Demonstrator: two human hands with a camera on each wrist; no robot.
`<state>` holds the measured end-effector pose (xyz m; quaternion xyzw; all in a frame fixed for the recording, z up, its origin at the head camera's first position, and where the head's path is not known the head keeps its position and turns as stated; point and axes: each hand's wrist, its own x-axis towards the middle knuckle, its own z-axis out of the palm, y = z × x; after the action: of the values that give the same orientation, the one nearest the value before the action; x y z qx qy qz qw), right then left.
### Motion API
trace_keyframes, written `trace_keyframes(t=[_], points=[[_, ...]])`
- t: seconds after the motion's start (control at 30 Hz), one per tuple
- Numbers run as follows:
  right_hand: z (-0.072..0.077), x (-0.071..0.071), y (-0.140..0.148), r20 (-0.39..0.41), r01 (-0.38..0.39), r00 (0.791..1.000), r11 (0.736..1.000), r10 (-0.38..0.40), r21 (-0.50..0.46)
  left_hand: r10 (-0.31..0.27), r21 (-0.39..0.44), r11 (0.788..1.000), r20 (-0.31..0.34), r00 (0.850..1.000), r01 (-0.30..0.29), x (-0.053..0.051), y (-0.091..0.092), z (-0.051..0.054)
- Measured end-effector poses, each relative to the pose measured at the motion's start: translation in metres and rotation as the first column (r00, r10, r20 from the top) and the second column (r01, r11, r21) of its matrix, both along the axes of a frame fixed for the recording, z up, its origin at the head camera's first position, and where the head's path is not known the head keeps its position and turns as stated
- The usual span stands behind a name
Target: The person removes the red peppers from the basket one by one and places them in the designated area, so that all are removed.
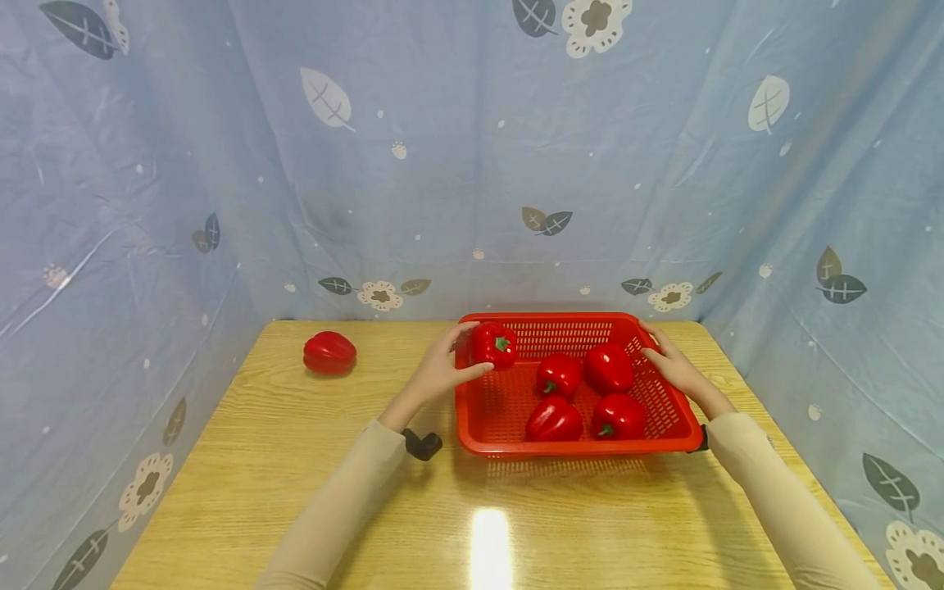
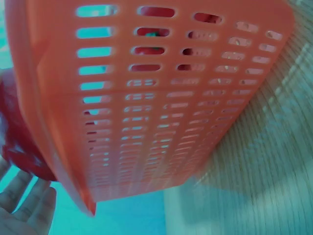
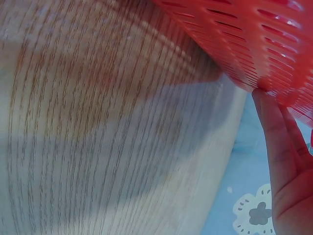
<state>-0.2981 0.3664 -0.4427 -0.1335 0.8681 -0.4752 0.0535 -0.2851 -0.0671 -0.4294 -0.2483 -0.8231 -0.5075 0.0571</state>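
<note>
My left hand (image 1: 439, 366) holds a glossy red bell pepper (image 1: 494, 346) over the left side of a red slotted plastic basket (image 1: 575, 447), its green stem facing inward. Fingers and thumb lie on either side of it. In the left wrist view, that bell pepper (image 2: 19, 132) shows beyond the basket's rim, with fingertips beneath. At the basket's right rim, my right hand (image 1: 674, 365) grips the edge, thumb inside. The right wrist view shows fingers (image 3: 273, 132) against the outer wall. Several more red bell peppers (image 1: 555, 419) lie in the basket.
Another red bell pepper (image 1: 329, 353) lies on the wooden table (image 1: 310, 442) at the far left. A blue patterned curtain (image 1: 442, 164) hangs behind the table and along both sides.
</note>
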Motion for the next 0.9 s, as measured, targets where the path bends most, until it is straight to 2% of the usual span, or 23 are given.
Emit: trace_keyframes(t=[0.13,0.3,0.4,0.6,0.67,0.9], points=[[0.000,0.002,-0.002,-0.014,0.017,1.000,0.999,-0.016,0.030,0.017,0.075,0.997,-0.004,1.000,-0.016,0.000,-0.005,0.002],[0.001,0.003,-0.002,-0.009,0.022,1.000,0.998,-0.021,0.053,0.042,0.105,0.994,-0.022,0.999,-0.040,-0.001,-0.010,0.004],[0.007,0.006,-0.004,0.006,0.021,1.000,0.998,-0.022,0.052,0.056,0.126,0.991,-0.026,0.998,-0.053,0.000,-0.014,0.006],[0.020,0.014,-0.013,0.003,0.030,1.000,0.998,-0.030,0.057,0.074,0.184,0.980,-0.019,0.997,-0.069,0.018,-0.021,0.026],[0.018,0.013,-0.011,0.001,0.027,1.000,0.998,-0.027,0.054,0.092,0.192,0.978,-0.023,0.996,-0.085,0.024,-0.023,0.031],[0.003,0.004,-0.002,-0.025,0.036,0.999,0.996,-0.034,0.084,0.154,0.239,0.960,-0.015,0.988,-0.146,0.028,-0.031,0.034]])
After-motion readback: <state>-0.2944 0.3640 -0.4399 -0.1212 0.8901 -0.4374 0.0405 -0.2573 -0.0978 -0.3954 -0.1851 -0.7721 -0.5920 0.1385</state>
